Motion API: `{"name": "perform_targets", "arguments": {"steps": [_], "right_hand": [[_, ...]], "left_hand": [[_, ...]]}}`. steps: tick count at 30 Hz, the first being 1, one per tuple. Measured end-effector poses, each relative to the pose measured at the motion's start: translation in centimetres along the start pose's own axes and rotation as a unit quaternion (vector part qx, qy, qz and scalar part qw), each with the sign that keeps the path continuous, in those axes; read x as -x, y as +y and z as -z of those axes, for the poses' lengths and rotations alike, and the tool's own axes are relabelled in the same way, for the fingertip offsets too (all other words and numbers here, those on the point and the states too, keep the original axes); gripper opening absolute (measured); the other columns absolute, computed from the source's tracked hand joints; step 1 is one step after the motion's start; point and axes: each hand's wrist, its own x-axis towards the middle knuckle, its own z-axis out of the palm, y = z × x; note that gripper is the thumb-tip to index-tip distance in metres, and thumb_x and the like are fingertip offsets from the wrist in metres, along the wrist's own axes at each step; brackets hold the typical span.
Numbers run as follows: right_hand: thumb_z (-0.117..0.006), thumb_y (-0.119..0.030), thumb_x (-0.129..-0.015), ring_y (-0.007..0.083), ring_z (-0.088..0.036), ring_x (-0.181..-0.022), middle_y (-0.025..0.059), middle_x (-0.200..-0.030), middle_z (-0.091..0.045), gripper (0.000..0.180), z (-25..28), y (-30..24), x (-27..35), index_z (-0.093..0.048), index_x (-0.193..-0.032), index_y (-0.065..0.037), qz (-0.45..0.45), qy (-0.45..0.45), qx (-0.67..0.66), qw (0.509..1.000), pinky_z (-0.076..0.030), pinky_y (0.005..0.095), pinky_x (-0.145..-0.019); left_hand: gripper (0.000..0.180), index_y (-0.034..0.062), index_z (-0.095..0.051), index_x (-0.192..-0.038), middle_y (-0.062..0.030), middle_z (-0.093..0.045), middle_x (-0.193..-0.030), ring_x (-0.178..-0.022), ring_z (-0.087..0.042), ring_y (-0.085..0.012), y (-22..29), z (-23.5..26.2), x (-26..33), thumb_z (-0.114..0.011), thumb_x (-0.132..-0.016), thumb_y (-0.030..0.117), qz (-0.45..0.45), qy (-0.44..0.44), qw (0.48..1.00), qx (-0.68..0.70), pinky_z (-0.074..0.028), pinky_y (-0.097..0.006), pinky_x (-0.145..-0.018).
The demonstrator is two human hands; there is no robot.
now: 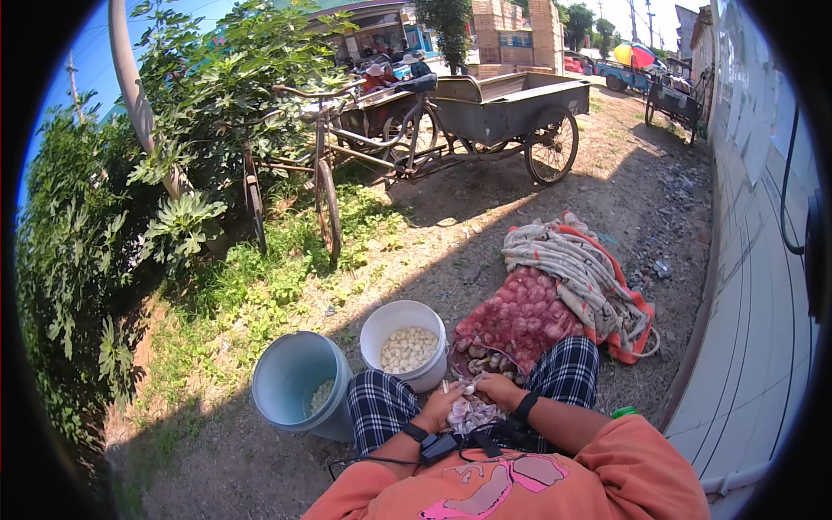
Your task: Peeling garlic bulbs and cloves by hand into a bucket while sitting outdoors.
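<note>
Over my lap my two hands nearly meet around a whitish garlic bulb (pixel 469 388). The fingers of my right hand (pixel 503 393) are closed on its right side. My left hand (pixel 440 409) is also closed; a thin pale piece sticks up at its fingers, too small to name. Loose garlic skins (pixel 472 416) lie heaped below both hands. Just ahead, a red mesh bag (pixel 529 312) full of garlic bulbs lies with its mouth toward me. A white bucket (pixel 367 347) of peeled garlic cloves (pixel 409 348) stands beyond my left knee.
Left of the white bucket stands a pale blue bucket (pixel 282 381) with some cloves at the bottom. A striped cloth sack (pixel 563 251) lies behind the mesh bag. Farther off is a cargo tricycle (pixel 494 113). Leafy bushes (pixel 78 260) line the left, a tiled wall (pixel 754 286) the right.
</note>
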Motion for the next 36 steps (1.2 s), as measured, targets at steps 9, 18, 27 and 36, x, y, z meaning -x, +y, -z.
{"name": "perform_targets", "arguments": {"steps": [9,18,27,36], "right_hand": [[-0.049,-0.013,-0.076,0.0096,-0.038,-0.044,0.0002,-0.055,-0.043,0.008,-0.6,-0.1,0.0,-0.051,-0.073,-0.006,-0.012,0.000,0.027,1.000,-0.027,0.0230,-0.040],[-0.047,-0.014,-0.075,0.0094,-0.037,-0.043,0.0001,-0.056,-0.043,0.010,-0.2,0.7,-0.5,-0.051,-0.072,-0.006,0.014,-0.001,0.029,0.999,-0.026,0.0233,-0.038],[-0.044,-0.016,-0.076,0.0103,-0.038,-0.044,0.0009,-0.056,-0.044,0.013,0.0,0.7,-0.6,-0.050,-0.069,-0.007,0.027,-0.016,0.021,0.999,-0.027,0.0242,-0.039],[-0.049,-0.026,-0.077,0.0143,-0.049,-0.053,0.0038,-0.065,-0.055,0.023,0.7,1.2,-1.6,-0.056,-0.075,-0.005,0.029,0.075,-0.079,0.994,-0.038,0.0266,-0.047]], "left_hand": [[0.017,0.0060,-0.055,-0.094,-0.0023,-0.059,-0.082,-0.071,-0.057,-0.0110,-1.3,1.5,-1.1,-0.058,-0.078,0.010,0.027,0.020,0.999,-0.010,-0.046,-0.023,-0.062],[0.020,0.0044,-0.055,-0.092,-0.0002,-0.055,-0.075,-0.063,-0.052,-0.0075,-0.9,0.7,-0.5,-0.058,-0.072,0.007,0.040,0.006,0.998,-0.052,-0.041,-0.020,-0.055],[0.028,0.0010,-0.055,-0.097,-0.0021,-0.057,-0.083,-0.070,-0.052,-0.0082,-1.1,0.4,-0.7,-0.058,-0.069,0.004,-0.075,0.063,0.948,-0.303,-0.043,-0.022,-0.062],[0.039,0.0026,-0.057,-0.093,-0.0109,-0.061,-0.076,-0.070,-0.059,-0.0176,-1.2,1.0,-0.8,-0.069,-0.065,0.026,-0.105,0.149,0.882,-0.434,-0.045,-0.028,-0.063]]}}
